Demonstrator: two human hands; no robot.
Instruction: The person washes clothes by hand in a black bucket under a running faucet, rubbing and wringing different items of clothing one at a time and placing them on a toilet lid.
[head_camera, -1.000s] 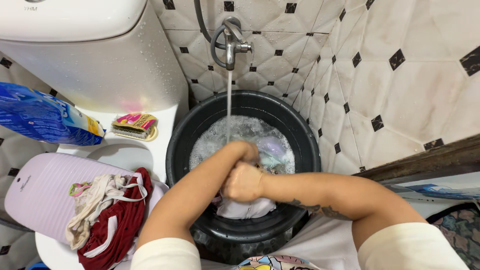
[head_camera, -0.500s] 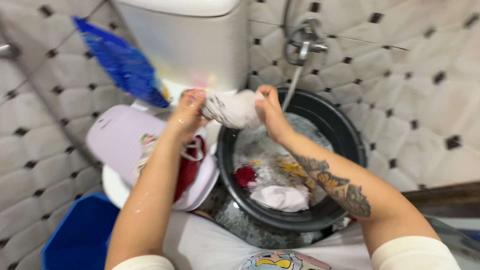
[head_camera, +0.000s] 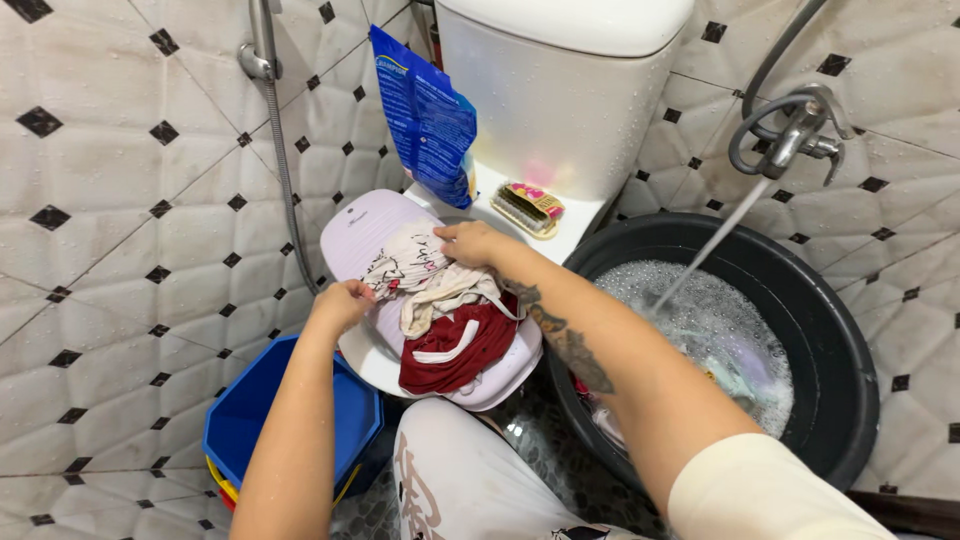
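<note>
A white printed garment (head_camera: 405, 263) lies spread on the pale lilac toilet lid (head_camera: 352, 228). My left hand (head_camera: 341, 303) grips its near edge and my right hand (head_camera: 470, 243) presses on its far edge. Beside it on the lid sits a heap of wet clothes: a cream piece (head_camera: 440, 296) over a dark red one (head_camera: 462, 348). To the right, a black basin (head_camera: 840, 330) holds soapy water and several soaked clothes, and a wall tap (head_camera: 797, 130) pours a thin stream into it.
A blue detergent bag (head_camera: 430, 115) leans against the white cistern (head_camera: 560, 90), with a scrub brush (head_camera: 527, 207) beside it. A blue bucket (head_camera: 262, 420) stands on the floor at lower left. A shower hose (head_camera: 280, 150) hangs on the tiled wall.
My hands lifted the white garment out of the basin, carried it left and laid it on the toilet lid. My view swung left with them.
</note>
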